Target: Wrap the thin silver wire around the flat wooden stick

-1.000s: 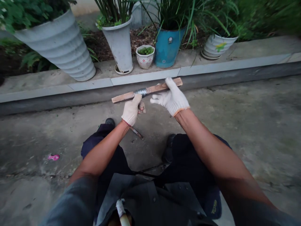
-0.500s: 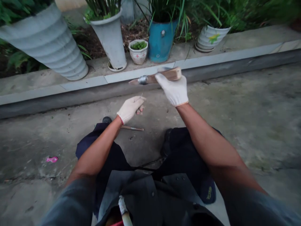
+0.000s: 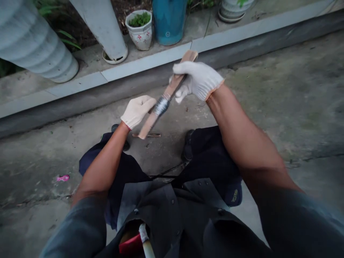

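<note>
- Right hand [image 3: 197,80] grips the wooden stick [image 3: 172,87]; left hand [image 3: 137,111], loosely curled, touches it beside the wire wrap [image 3: 161,106].
- Wire may unravel (a loose end snagging).

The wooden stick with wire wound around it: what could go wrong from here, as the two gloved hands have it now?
1. Only the right hand grips the wooden stick, near its upper end; the long lower part hangs free, so it might swing or slip.
2. The left hand sits beside the wire wrap; a loose wire end, if there is one, could snag the thin knit glove.
3. A thin metal tool lies on the concrete between the feet, where it could be stepped on.
</note>
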A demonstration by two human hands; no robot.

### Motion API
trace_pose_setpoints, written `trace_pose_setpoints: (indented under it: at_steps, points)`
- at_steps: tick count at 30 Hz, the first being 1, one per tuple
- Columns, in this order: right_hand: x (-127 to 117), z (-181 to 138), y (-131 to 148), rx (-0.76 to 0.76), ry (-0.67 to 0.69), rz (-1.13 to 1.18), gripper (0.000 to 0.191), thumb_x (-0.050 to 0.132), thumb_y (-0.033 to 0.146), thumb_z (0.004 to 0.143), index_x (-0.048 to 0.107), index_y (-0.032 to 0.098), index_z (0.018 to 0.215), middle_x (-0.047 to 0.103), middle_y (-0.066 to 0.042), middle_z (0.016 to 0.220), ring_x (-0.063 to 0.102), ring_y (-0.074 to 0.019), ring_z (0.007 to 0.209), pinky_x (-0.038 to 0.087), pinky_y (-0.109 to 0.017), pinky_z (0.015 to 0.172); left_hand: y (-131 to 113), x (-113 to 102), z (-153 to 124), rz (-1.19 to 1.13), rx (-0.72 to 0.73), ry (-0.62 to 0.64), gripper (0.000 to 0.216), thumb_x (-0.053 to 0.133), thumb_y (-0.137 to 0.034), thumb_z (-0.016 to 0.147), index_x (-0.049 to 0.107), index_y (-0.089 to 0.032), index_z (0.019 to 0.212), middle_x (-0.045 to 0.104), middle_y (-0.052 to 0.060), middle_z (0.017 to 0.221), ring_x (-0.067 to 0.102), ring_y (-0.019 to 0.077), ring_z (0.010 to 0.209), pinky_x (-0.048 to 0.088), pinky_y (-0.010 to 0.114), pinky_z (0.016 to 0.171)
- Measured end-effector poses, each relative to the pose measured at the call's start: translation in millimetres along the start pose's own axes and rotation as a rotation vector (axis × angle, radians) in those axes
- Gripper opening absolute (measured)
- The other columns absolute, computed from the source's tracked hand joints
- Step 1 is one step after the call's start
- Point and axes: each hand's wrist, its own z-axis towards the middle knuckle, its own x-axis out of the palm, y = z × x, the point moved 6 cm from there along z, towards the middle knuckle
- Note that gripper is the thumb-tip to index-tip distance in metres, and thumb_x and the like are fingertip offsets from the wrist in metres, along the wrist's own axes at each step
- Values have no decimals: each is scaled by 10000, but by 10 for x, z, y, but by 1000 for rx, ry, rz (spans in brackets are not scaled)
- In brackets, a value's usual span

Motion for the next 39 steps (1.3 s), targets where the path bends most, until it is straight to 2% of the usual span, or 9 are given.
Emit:
trace_pose_setpoints:
  at_steps: [5,9,13,17,23,26,32,36,39]
  points:
    - [288,122,-98,9,116,529,215,591,471,1029,583,257,1054,733,-13,897,720,-207,759,695,-422,723,-21,149,-1,-334,-48,26,416,575,-520,1101,715,-164,936,735,77,748,687,167,656,575,286,686]
    - [463,149,-66,-212,-57,581,202,717,374,953,596,265,1072,744,-5,1015,747,-222,883,696,-513,911,-27,240,-56,-313,-116,105,294,592,-428,1100,717,-166,1055,731,47,758,672,137,621,557,249,631]
    - [417,-9,66,-535,-188,98,292,865,360,818,653,303,1010,770,6,1146,706,-243,1238,598,-443,1169,7,212,-73,-176,-161,155,208,616,-329,1061,719,-183,954,685,18,682,597,114,547,478,236,540]
    - [410,-108,9,-479,-28,-463,259,838,386,782,689,351,992,777,-5,1171,556,-282,1487,585,-406,1154,-21,50,-43,-13,-132,98,238,619,-295,1024,693,-199,819,637,1,625,542,115,533,418,266,529]
    - [283,-146,73,-294,-127,-927,327,825,447,770,574,277,647,580,-68,661,715,-395,1052,587,-582,1006,-59,-107,0,244,-124,85,284,628,-327,1029,705,-182,798,618,-18,619,499,109,580,395,281,600]
    - [174,-131,83,-187,-116,-608,353,830,525,770,603,263,705,650,-71,704,696,-316,840,627,-590,895,-60,-97,-15,153,-119,107,253,651,-336,1030,712,-180,841,647,-14,671,541,115,614,422,269,617]
    - [247,-131,49,-104,197,94,280,718,501,856,635,238,907,750,-50,944,708,-255,733,701,-514,752,-66,-34,-97,-161,-75,112,320,704,-471,1048,722,-197,884,695,14,708,652,160,677,516,301,654]
    - [392,-124,123,-150,182,414,271,456,416,1111,608,262,948,723,-3,971,761,-210,822,712,-464,876,-104,98,-138,-303,-64,158,450,622,-611,1081,733,-187,980,707,29,705,651,140,618,522,288,615]
    - [402,-85,175,-232,20,481,199,461,371,1137,603,278,1033,725,24,1030,765,-177,878,698,-415,947,-89,192,-160,-252,-116,167,463,639,-611,1071,723,-160,1012,736,56,749,683,140,635,525,261,609]
